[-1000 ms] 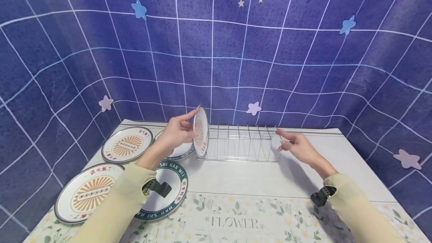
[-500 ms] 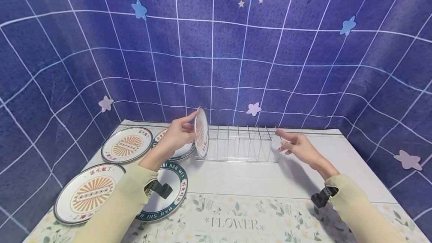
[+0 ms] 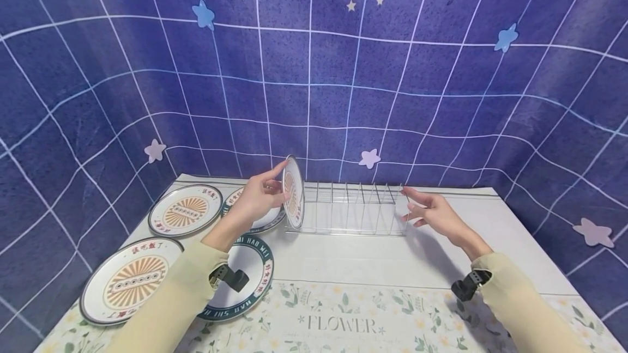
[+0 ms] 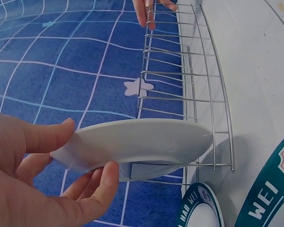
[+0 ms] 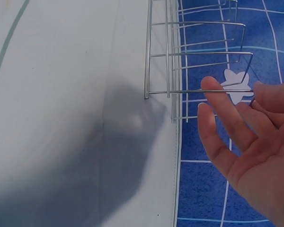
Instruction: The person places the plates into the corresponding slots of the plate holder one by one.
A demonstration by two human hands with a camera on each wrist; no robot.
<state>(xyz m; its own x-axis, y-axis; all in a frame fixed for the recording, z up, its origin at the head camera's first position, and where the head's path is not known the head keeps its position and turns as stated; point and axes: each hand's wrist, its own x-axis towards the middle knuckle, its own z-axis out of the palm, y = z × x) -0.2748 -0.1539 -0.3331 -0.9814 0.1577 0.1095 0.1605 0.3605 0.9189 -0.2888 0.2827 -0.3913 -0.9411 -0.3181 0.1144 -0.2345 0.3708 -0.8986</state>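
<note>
A white plate (image 3: pixel 293 192) with an orange sunburst stands on edge in the left end of the silver wire dish rack (image 3: pixel 353 231). My left hand (image 3: pixel 256 196) pinches its left side, fingers and thumb on opposite faces. Seen from the left wrist, the white plate's curved side (image 4: pixel 142 139) sits among the end wires, and part of its far side is hidden. At the rack's other end my right hand (image 3: pixel 434 215) holds the end wire. In the right wrist view the thumb and fingers (image 5: pixel 222 111) lie on either side of that wire.
Two sunburst plates (image 3: pixel 185 210) (image 3: pixel 109 293) lie flat on the left. Two green-rimmed plates (image 3: pixel 267 274) (image 3: pixel 230 199) lie partly under my left arm. A floral cloth (image 3: pixel 343 315) covers the table's front. A blue gridded curtain (image 3: pixel 333 108) hangs close behind the rack.
The plate in my left hand has shifted very slightly down and to the right over the last second. My right hand stays at the rack's end.
</note>
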